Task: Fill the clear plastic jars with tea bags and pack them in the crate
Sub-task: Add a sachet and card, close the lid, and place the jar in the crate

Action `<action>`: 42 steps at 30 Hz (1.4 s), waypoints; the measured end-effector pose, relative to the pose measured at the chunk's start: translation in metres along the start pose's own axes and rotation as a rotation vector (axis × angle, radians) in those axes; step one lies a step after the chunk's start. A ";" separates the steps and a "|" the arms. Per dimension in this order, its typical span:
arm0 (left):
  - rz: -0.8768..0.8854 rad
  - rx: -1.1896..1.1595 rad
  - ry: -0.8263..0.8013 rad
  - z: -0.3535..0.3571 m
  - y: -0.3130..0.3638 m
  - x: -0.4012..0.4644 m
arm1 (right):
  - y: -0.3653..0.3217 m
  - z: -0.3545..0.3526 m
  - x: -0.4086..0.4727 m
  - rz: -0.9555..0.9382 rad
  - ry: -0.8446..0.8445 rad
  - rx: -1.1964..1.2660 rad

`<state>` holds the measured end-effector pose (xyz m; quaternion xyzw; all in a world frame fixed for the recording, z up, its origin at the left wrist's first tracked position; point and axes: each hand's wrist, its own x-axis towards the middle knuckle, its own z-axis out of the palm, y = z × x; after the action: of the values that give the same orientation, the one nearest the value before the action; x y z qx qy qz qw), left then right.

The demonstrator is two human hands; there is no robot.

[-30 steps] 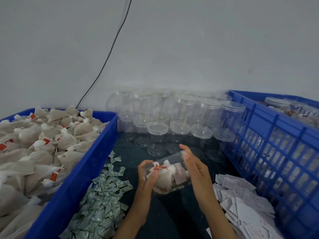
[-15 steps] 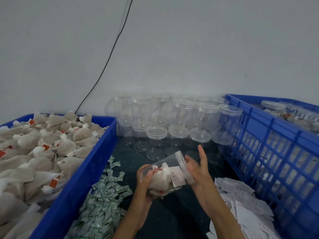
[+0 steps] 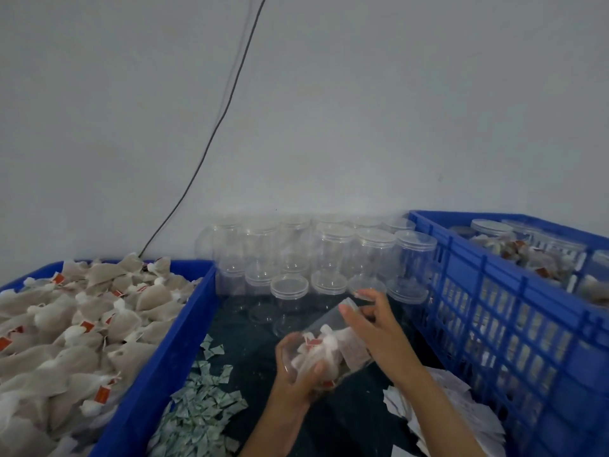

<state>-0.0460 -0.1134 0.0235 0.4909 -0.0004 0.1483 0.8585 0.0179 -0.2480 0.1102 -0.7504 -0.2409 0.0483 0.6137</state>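
A clear plastic jar (image 3: 333,349) stuffed with tea bags lies tilted between my hands over the dark floor. My left hand (image 3: 293,374) grips its base from below. My right hand (image 3: 374,321) curls round the clear lid (image 3: 350,303) at the jar's upper end. A blue crate (image 3: 494,311) on the right holds filled, lidded jars (image 3: 491,230). The blue crate (image 3: 184,328) on the left is heaped with loose tea bags (image 3: 82,324) with red tags.
Several empty lidded jars (image 3: 329,252) stand stacked against the wall behind my hands. Green sachets (image 3: 204,413) lie piled at the lower left, and white paper slips (image 3: 458,410) at the lower right. A black cable (image 3: 211,143) runs down the wall.
My right hand has shifted from beside the lid to curl over it. The jar sits slightly lower and to the right, and my view has tilted up toward the wall.
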 end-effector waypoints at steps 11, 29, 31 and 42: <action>0.034 0.021 -0.089 0.061 0.040 0.010 | -0.060 -0.035 0.005 0.012 0.228 0.283; 0.287 -0.003 -0.213 0.218 0.069 0.070 | -0.152 -0.165 0.034 -0.013 0.479 0.259; 0.282 -0.058 -0.216 0.239 0.062 0.082 | -0.158 -0.187 0.039 0.094 0.407 0.310; 0.519 0.785 0.001 0.308 0.019 0.171 | -0.126 -0.272 0.080 0.210 0.520 0.279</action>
<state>0.1570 -0.3203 0.2236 0.7621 -0.0666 0.3474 0.5424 0.1502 -0.4425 0.3132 -0.6668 0.0121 -0.0495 0.7435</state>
